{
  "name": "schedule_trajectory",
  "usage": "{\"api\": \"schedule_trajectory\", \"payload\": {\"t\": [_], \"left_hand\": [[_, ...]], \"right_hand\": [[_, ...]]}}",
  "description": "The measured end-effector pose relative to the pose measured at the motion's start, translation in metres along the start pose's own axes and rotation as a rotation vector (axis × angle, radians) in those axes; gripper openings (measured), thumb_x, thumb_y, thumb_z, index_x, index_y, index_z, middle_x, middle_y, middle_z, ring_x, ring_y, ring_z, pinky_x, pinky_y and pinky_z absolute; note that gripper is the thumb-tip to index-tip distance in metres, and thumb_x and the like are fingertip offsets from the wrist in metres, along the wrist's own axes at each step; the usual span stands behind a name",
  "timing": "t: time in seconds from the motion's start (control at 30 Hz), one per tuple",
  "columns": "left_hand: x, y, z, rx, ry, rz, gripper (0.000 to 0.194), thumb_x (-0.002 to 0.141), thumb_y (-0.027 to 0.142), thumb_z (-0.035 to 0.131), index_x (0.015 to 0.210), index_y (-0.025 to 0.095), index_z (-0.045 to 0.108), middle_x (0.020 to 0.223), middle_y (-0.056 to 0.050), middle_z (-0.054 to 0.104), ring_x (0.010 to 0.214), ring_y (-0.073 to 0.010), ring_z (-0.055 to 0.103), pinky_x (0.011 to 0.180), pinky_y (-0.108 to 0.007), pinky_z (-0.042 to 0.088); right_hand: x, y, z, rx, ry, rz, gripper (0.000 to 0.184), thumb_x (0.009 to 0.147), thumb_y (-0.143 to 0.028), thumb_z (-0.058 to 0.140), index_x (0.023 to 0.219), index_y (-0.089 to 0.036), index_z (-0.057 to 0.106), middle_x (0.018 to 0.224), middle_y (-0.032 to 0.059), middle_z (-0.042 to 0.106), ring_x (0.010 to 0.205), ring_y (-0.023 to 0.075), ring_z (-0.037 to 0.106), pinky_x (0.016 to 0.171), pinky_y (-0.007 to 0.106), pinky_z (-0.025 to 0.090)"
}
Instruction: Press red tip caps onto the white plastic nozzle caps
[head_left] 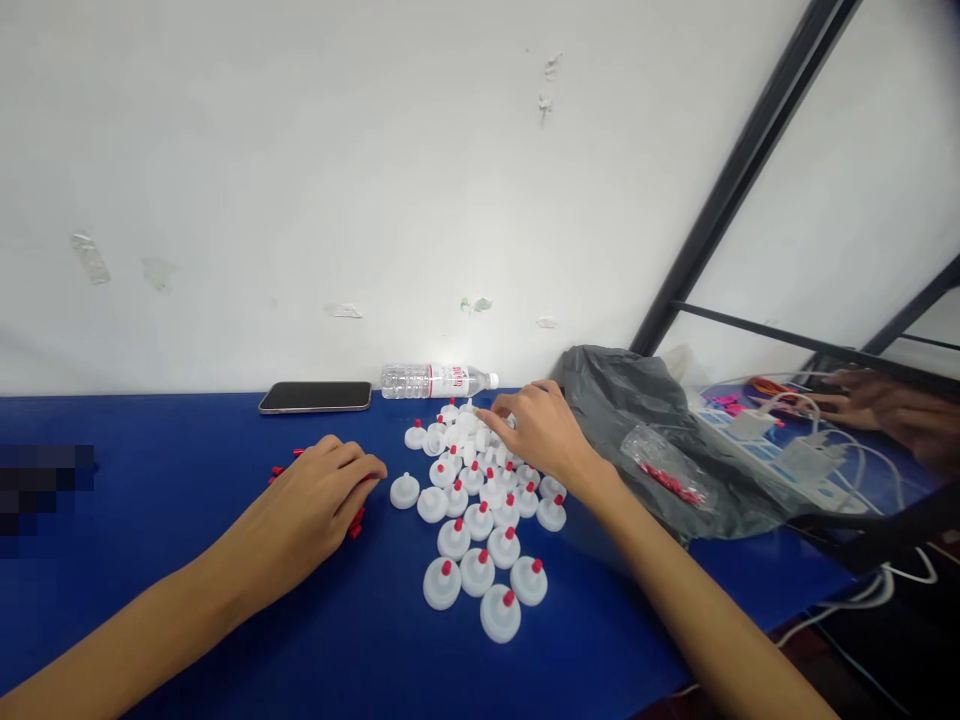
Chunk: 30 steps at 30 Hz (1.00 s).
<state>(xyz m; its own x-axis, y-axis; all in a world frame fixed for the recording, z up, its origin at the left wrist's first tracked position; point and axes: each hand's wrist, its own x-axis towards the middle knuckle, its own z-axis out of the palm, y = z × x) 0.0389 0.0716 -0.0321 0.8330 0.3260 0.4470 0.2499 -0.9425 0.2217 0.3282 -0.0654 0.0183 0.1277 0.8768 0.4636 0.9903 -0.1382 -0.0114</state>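
Note:
My left hand (319,500) rests on the blue table (150,520) with its fingers curled over a small heap of red plastic tips (355,523); whether it grips one is hidden. My right hand (536,425) reaches into a pile of white nozzle caps (469,430), fingers bent and pinching at one of the caps there. In front of the pile stand several white caps with red tips fitted (480,570), grouped close together.
A clear water bottle (435,380) lies on its side against the wall, a dark phone (315,396) to its left. A grey plastic bag (637,420) and a small clear bag of red tips (664,470) lie to the right. Another person's hand (892,405), white cables and a metal frame are at far right.

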Motion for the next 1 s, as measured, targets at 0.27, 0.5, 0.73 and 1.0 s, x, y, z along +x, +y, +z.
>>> {"api": "schedule_trajectory", "payload": {"t": [0.27, 0.5, 0.73, 1.0], "left_hand": [[-0.001, 0.005, 0.0, -0.023, 0.026, 0.008, 0.036, 0.113, 0.039, 0.043, 0.11, 0.026, 0.076, 0.108, -0.007, 0.077, 0.101, -0.0276, 0.066, 0.089, -0.041, 0.049], [-0.001, 0.007, 0.0, -0.027, 0.039, 0.024, 0.035, 0.112, 0.035, 0.042, 0.111, 0.025, 0.076, 0.107, -0.007, 0.076, 0.101, -0.0271, 0.066, 0.089, -0.041, 0.048], [-0.001, 0.006, 0.003, -0.032, 0.041, 0.035, 0.035, 0.113, 0.033, 0.042, 0.111, 0.024, 0.075, 0.108, -0.006, 0.075, 0.101, -0.0264, 0.065, 0.09, -0.041, 0.047], [-0.001, 0.007, 0.001, -0.006, 0.067, 0.049, 0.033, 0.112, 0.031, 0.042, 0.11, 0.025, 0.074, 0.105, -0.005, 0.075, 0.096, -0.0252, 0.065, 0.086, -0.04, 0.045]], "right_hand": [[-0.006, -0.021, 0.01, 0.165, -0.06, -0.22, 0.039, 0.119, -0.042, 0.042, 0.139, -0.026, 0.071, 0.146, 0.0062, 0.073, 0.142, 0.0256, 0.061, 0.121, 0.045, 0.041], [-0.006, -0.024, 0.022, 0.227, -0.192, -0.247, 0.057, 0.12, -0.051, 0.025, 0.158, -0.024, 0.058, 0.162, 0.0053, 0.06, 0.16, 0.0288, 0.043, 0.132, 0.054, 0.032], [0.006, -0.021, 0.034, 0.219, -0.251, -0.267, 0.062, 0.119, -0.056, 0.025, 0.154, -0.023, 0.064, 0.167, 0.0094, 0.054, 0.16, 0.0337, 0.043, 0.13, 0.057, 0.034], [0.006, -0.024, 0.032, 0.29, -0.165, -0.329, 0.052, 0.12, -0.045, 0.035, 0.142, -0.017, 0.073, 0.156, 0.0124, 0.065, 0.153, 0.0313, 0.054, 0.127, 0.054, 0.04]]}}
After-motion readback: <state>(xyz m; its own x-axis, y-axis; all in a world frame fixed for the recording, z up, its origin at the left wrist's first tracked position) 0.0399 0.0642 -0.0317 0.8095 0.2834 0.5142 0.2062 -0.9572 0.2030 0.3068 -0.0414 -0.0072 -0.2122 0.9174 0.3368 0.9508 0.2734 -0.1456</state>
